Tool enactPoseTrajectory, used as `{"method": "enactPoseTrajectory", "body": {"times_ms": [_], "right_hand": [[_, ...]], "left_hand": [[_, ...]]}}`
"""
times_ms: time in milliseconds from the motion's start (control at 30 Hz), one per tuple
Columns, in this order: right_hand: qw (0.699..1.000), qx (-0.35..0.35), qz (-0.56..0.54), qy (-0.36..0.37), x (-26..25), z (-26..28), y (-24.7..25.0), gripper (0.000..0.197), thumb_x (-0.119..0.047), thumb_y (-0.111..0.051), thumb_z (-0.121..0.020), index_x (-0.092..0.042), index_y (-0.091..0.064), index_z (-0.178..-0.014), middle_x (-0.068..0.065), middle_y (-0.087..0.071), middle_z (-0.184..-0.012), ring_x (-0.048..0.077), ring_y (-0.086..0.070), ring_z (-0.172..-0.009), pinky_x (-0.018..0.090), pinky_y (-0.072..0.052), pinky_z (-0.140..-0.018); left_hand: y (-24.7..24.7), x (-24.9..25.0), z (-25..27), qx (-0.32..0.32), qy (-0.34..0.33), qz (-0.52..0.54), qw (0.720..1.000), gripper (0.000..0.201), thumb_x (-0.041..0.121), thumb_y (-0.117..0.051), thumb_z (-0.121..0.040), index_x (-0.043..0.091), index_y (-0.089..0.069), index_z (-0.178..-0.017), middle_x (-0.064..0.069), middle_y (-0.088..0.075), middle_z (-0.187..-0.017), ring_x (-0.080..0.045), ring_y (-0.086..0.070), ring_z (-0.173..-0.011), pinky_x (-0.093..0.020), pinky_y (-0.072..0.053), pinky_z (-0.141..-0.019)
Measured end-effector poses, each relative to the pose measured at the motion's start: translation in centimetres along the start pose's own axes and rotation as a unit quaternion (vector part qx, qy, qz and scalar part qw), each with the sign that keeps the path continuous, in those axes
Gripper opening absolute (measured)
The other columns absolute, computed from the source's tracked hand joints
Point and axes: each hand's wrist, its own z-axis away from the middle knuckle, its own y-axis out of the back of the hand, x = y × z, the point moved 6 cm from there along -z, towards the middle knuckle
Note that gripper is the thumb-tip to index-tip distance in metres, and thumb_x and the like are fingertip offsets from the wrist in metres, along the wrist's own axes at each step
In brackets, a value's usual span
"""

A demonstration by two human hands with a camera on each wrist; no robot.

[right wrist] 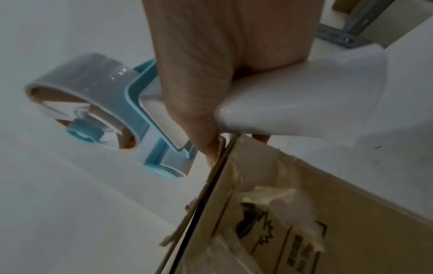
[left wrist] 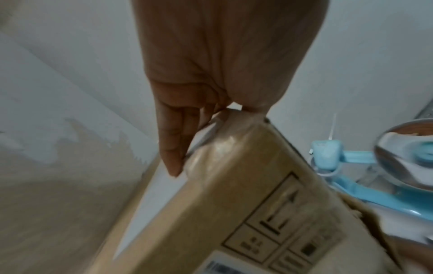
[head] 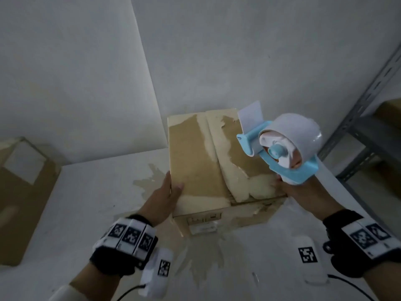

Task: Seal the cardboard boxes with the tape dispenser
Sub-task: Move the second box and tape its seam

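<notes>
1. Left hand (head: 168,195) clasps the near left edge of the cardboard box (head: 195,157): its thumb lies on the top flap, and its fingers (left wrist: 172,148) reach straight down the left side.
2. Right hand (head: 303,195) is clenched around the white handle of the tape dispenser (head: 284,148), at the box's near right corner; the fingertips (right wrist: 211,150) touch the top edge of the cardboard there.
3. The dispenser, blue and white with a roll of tape on it, is held up over the right part of the box top, and a loose tab of tape stands up at its front.
4. The box stands on a white table (head: 86,192) near the far edge, by the wall; its top flaps are down, with torn tape remnants on them.
5. Another cardboard box (head: 23,192) is at the left edge of the head view.
</notes>
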Motion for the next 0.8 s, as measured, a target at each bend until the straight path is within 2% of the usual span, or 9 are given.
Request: {"method": "enactPoseTrajectory", "body": {"times_ms": [133, 200, 267, 367, 433, 500, 600, 700, 800], "right_hand": [[0.998, -0.046, 0.036, 0.008, -0.9, -0.9, -1.4, 0.031, 0.000, -0.069, -0.077, -0.020, -0.059, -0.098, -0.002, -0.063, -0.092, -0.010, -0.059, -0.073, 0.013, -0.048, -0.069], [0.996, -0.076, 0.050, 0.020, -1.8, -1.4, -2.5, 0.035, 0.000, -0.068, -0.077, -0.024, -0.060, -0.101, -0.006, -0.064, -0.095, -0.012, -0.059, -0.076, 0.012, -0.047, -0.071], [0.993, -0.094, 0.064, 0.036, -2.6, -2.0, -3.5, 0.039, 0.002, -0.068, -0.077, -0.032, -0.058, -0.094, -0.011, -0.063, -0.093, -0.014, -0.059, -0.076, 0.010, -0.046, -0.070], [0.992, -0.095, 0.071, 0.041, -2.7, -2.7, -4.1, 0.040, -0.003, -0.070, -0.076, -0.033, -0.059, -0.100, -0.006, -0.065, -0.104, -0.003, -0.060, -0.092, 0.027, -0.044, -0.085], [0.993, -0.080, 0.078, 0.038, -2.4, -2.6, -3.9, 0.039, -0.008, -0.071, -0.077, -0.032, -0.058, -0.104, -0.001, -0.064, -0.109, 0.009, -0.059, -0.099, 0.034, -0.044, -0.091], [0.994, -0.054, 0.093, 0.034, -2.2, -2.1, -3.5, 0.036, -0.018, -0.072, -0.077, -0.035, -0.058, -0.104, 0.002, -0.064, -0.112, 0.017, -0.059, -0.101, 0.037, -0.045, -0.093], [0.995, -0.019, 0.098, 0.019, -1.7, -0.7, -3.0, 0.025, -0.027, -0.074, -0.074, -0.039, -0.063, -0.093, 0.002, -0.067, -0.107, 0.020, -0.062, -0.099, 0.042, -0.048, -0.090], [0.987, 0.012, 0.157, 0.001, -0.6, 0.9, -2.5, 0.020, -0.020, -0.073, -0.077, -0.020, -0.066, -0.095, 0.009, -0.069, -0.101, 0.026, -0.064, -0.094, 0.044, -0.051, -0.086], [0.971, 0.042, 0.236, 0.004, -0.3, 1.9, -2.7, 0.028, -0.018, -0.074, -0.075, -0.001, -0.064, -0.094, 0.020, -0.069, -0.093, 0.031, -0.065, -0.085, 0.043, -0.052, -0.078]], "left_hand": [[-0.6, -0.5, 6.1, 0.011, 0.024, 0.039, 0.999, 0.070, 0.059, -0.038, -0.084, 0.031, -0.011, -0.143, 0.007, -0.049, -0.124, -0.023, -0.061, -0.099, -0.037, -0.057, -0.077], [-1.0, -1.1, 8.5, 0.038, 0.059, 0.061, 0.996, 0.067, 0.051, -0.044, -0.086, 0.029, -0.014, -0.142, 0.011, -0.045, -0.125, -0.020, -0.062, -0.096, -0.036, -0.057, -0.076], [-1.1, -2.1, 9.9, 0.083, 0.098, 0.068, 0.989, 0.061, 0.043, -0.052, -0.085, 0.024, -0.023, -0.136, 0.005, -0.044, -0.135, -0.016, -0.063, -0.090, -0.033, -0.057, -0.075], [0.3, -2.9, 10.0, 0.123, 0.107, 0.052, 0.985, 0.065, 0.053, -0.060, -0.069, 0.020, -0.035, -0.119, -0.004, -0.052, -0.129, -0.015, -0.064, -0.086, -0.034, -0.055, -0.077], [2.3, -3.4, 8.8, 0.139, 0.100, 0.024, 0.985, 0.074, 0.060, -0.060, -0.061, 0.019, -0.037, -0.118, -0.004, -0.052, -0.125, -0.019, -0.062, -0.092, -0.034, -0.053, -0.077], [5.0, -3.8, 6.9, 0.171, 0.089, -0.036, 0.981, 0.073, 0.058, -0.059, -0.069, 0.019, -0.036, -0.126, -0.004, -0.046, -0.132, -0.022, -0.059, -0.101, -0.039, -0.050, -0.084], [8.8, -4.3, 3.5, 0.206, 0.057, -0.131, 0.968, 0.073, 0.050, -0.056, -0.081, 0.017, -0.028, -0.139, -0.005, -0.031, -0.146, -0.027, -0.052, -0.116, -0.045, -0.044, -0.095], [11.4, -4.8, 0.3, 0.229, 0.041, -0.136, 0.963, 0.075, 0.045, -0.055, -0.084, 0.015, -0.022, -0.144, -0.010, -0.022, -0.151, -0.032, -0.039, -0.130, -0.048, -0.035, -0.105], [12.2, -4.6, -2.0, 0.226, 0.050, -0.124, 0.965, 0.081, 0.044, -0.058, -0.084, 0.017, -0.014, -0.147, -0.010, -0.011, -0.155, -0.031, -0.023, -0.139, -0.047, -0.024, -0.112]]}}
